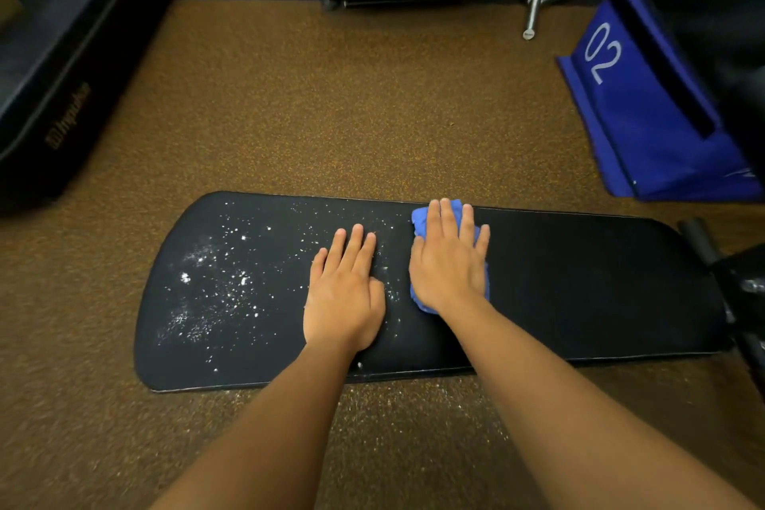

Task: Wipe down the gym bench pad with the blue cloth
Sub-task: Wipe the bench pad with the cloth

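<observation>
**Soft cloth under a flat palm, half the pad still speckled**

Head view: the long black padded gym bench pad [579, 282] lies flat across the brown speckled floor [331, 95]. The crumpled blue cloth [420, 222] sits on the pad's middle, pinned under the right hand [449, 261]. That hand's grip is spread flat, fingers extended, pressing the cloth down rather than closing round it. The left hand [345, 290] rests open and empty on the pad just beside it, holding nothing.

The cloth looks light, limp and bunchy; it should slide easily on the smooth vinyl-like surface, so a flat palm over its centre is probably the best hold. The pad appears firm and slightly cushioned, unlikely to shift.

Count: one cloth, one pad, two hands. White powdery specks [207, 294] scatter over the pad's left half, too many to count; the right half looks clean.
</observation>
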Demonstrator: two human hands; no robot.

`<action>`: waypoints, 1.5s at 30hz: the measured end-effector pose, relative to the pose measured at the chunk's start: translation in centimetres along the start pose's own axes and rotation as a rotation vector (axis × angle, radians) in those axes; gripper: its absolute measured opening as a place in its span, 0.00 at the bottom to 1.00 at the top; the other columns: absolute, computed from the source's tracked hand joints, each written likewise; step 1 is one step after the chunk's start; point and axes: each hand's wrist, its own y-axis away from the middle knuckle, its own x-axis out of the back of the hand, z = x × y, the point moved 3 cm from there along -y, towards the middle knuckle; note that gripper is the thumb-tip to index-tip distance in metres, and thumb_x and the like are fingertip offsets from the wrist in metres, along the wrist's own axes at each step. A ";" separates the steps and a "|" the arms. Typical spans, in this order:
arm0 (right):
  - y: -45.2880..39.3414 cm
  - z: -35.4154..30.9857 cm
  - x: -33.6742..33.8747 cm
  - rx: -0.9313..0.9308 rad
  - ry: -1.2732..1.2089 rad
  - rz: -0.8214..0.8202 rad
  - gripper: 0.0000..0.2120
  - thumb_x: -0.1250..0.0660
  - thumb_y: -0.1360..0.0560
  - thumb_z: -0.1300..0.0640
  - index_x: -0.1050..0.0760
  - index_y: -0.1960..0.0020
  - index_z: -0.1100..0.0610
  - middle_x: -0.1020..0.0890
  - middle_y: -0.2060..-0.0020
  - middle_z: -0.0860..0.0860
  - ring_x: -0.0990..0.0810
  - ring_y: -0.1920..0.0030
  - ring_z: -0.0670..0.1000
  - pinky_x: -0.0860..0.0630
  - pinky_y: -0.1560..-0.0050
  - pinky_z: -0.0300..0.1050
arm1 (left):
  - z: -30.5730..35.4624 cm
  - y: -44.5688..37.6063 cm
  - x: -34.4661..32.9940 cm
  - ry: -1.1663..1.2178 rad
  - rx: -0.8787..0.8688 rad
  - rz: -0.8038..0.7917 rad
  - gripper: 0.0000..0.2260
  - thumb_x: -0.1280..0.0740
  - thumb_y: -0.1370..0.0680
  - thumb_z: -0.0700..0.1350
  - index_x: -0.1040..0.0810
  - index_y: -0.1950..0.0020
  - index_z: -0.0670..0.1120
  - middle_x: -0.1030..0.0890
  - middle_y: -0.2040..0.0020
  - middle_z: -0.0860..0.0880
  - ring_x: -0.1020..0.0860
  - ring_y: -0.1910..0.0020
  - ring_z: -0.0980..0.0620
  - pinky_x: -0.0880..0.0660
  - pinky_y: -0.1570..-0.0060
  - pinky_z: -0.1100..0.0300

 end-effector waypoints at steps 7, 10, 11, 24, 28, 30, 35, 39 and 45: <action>2.9 -3.1 -0.9 0.200 0.034 0.012 0.28 0.57 0.21 0.50 0.50 0.22 0.57 0.43 0.23 0.53 0.49 0.23 0.58 0.52 0.26 0.62 | 0.0 -0.2 0.1 0.048 -0.001 0.017 0.31 0.58 0.27 0.51 0.41 0.24 0.49 0.44 0.22 0.50 0.50 0.23 0.52 0.52 0.26 0.52; 7.0 -1.6 -1.4 0.307 0.006 0.007 0.28 0.51 0.23 0.51 0.42 0.24 0.56 0.35 0.26 0.52 0.42 0.25 0.58 0.43 0.28 0.63 | -0.1 -0.2 0.2 0.053 -0.010 0.022 0.31 0.58 0.27 0.50 0.41 0.24 0.48 0.44 0.22 0.50 0.51 0.23 0.52 0.52 0.26 0.52; 8.0 -0.9 -1.5 0.317 -0.005 0.000 0.27 0.49 0.23 0.52 0.41 0.25 0.56 0.35 0.26 0.52 0.41 0.25 0.57 0.41 0.28 0.62 | -0.1 -0.2 0.3 0.053 -0.011 0.026 0.31 0.57 0.27 0.50 0.41 0.24 0.48 0.44 0.23 0.50 0.50 0.23 0.51 0.52 0.26 0.52; 0.3 -1.6 -0.2 -0.003 -0.022 0.016 0.30 0.51 0.20 0.50 0.57 0.22 0.58 0.52 0.22 0.53 0.58 0.23 0.59 0.57 0.26 0.62 | 0.0 0.0 0.3 0.062 -0.005 0.042 0.31 0.59 0.26 0.51 0.42 0.24 0.48 0.44 0.23 0.51 0.50 0.23 0.52 0.53 0.26 0.53; 3.9 -2.9 -1.2 0.205 0.032 0.035 0.29 0.58 0.21 0.50 0.55 0.22 0.58 0.49 0.22 0.55 0.56 0.23 0.58 0.55 0.26 0.62 | -0.1 -0.1 0.4 0.144 0.015 0.070 0.30 0.59 0.24 0.53 0.39 0.24 0.48 0.41 0.23 0.51 0.49 0.24 0.54 0.52 0.26 0.54; 6.2 -2.7 -1.6 0.281 0.052 0.058 0.29 0.58 0.22 0.50 0.51 0.22 0.58 0.46 0.22 0.56 0.52 0.23 0.59 0.50 0.26 0.62 | -0.2 -0.1 0.4 0.178 0.020 0.081 0.29 0.58 0.23 0.54 0.39 0.25 0.48 0.40 0.23 0.51 0.49 0.24 0.55 0.51 0.26 0.54; 9.2 -2.6 -2.7 0.239 -0.001 0.051 0.28 0.54 0.21 0.50 0.48 0.22 0.57 0.44 0.23 0.56 0.51 0.23 0.59 0.46 0.27 0.64 | -0.3 0.1 0.5 0.220 0.013 0.093 0.28 0.54 0.23 0.56 0.40 0.24 0.49 0.41 0.23 0.52 0.50 0.24 0.56 0.52 0.26 0.56; 9.3 -3.5 -2.0 0.186 -0.115 0.021 0.30 0.54 0.22 0.50 0.53 0.22 0.56 0.51 0.22 0.54 0.58 0.23 0.57 0.55 0.26 0.62 | -0.3 0.2 0.7 0.279 -0.003 0.108 0.28 0.54 0.23 0.57 0.40 0.24 0.49 0.41 0.24 0.52 0.50 0.24 0.57 0.51 0.26 0.55; 6.9 3.5 2.9 0.066 -0.408 0.148 0.31 0.46 0.25 0.47 0.44 0.23 0.49 0.44 0.23 0.46 0.51 0.23 0.49 0.50 0.24 0.50 | 0.3 1.0 2.0 0.315 -0.131 0.185 0.26 0.48 0.22 0.58 0.35 0.27 0.47 0.38 0.25 0.51 0.46 0.24 0.53 0.42 0.29 0.47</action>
